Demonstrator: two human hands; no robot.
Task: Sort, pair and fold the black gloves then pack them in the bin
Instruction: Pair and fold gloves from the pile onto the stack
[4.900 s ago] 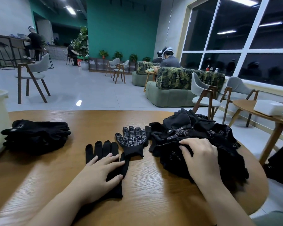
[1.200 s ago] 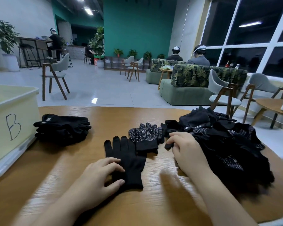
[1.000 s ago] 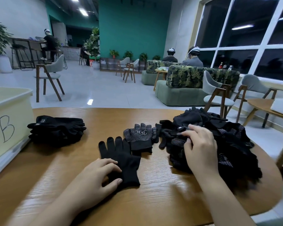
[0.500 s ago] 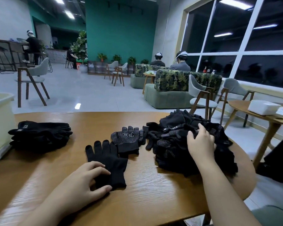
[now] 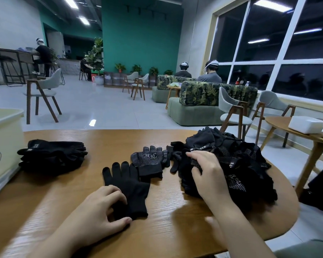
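Note:
A plain black glove (image 5: 128, 185) lies flat on the wooden table (image 5: 108, 138), fingers pointing away. My left hand (image 5: 99, 209) rests on its cuff with fingers bent. Beyond it lies a dotted black glove (image 5: 149, 161) with a white logo. To the right sits a big heap of unsorted black gloves (image 5: 237, 164). My right hand (image 5: 207, 174) lies on the heap's left side, its fingers curled into the fabric. At the far left a neat stack of black gloves (image 5: 52, 155) lies beside the pale yellow bin (image 5: 2, 138).
Past the table's right edge stand grey chairs (image 5: 229, 112) and a small round side table (image 5: 306, 131) carrying a white box (image 5: 306, 123). A green sofa and seated people are farther back. Bare wood shows between the stack and the single gloves.
My right hand has slid from the top of the heap down to its left front side. My left hand stays on the plain glove's cuff. The view has swung slightly.

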